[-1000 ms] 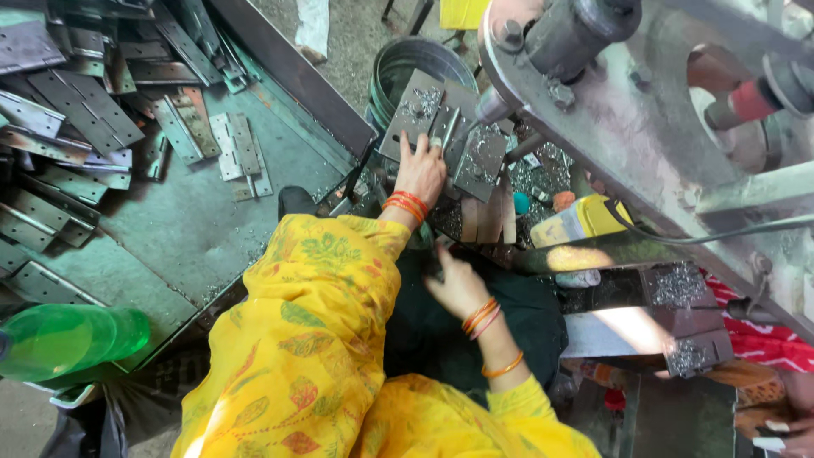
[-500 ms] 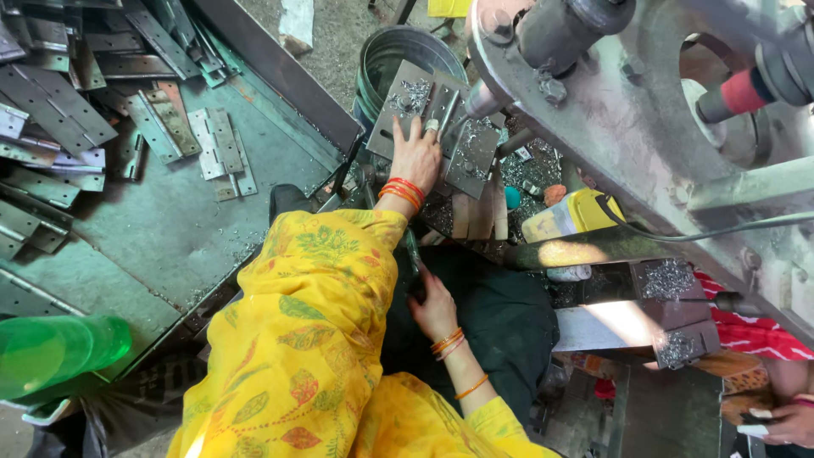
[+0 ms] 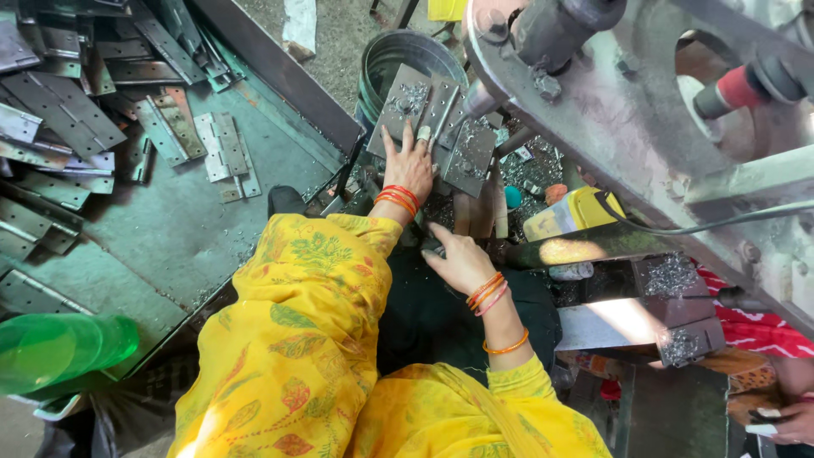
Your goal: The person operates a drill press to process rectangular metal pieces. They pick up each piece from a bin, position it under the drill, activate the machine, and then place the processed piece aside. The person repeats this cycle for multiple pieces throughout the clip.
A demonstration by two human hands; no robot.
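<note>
Metal shavings littered the workbench [image 3: 254, 220] under the press. Left hand [image 3: 409, 165] lay flat, fingers spread, on a hinge plate [image 3: 428, 114]; right hand [image 3: 462, 263] rested loosely open nearby. Steady, flat pressure seemed wise to keep the plate square.

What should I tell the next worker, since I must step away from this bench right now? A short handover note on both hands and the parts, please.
Left hand: flat, fingers spread, pressing on the grey metal hinge plates that lie over the steel bucket; it grips nothing.
Right hand: lower, beside the machine base, fingers reaching into a dark gap; whether it holds anything cannot be seen.
Parts: a pile of hinge plates lies on the green table at left; metal shavings cover the plates under the left hand.
Done: the plates are set under the machine.
Left: cannot tell from this view.
</note>
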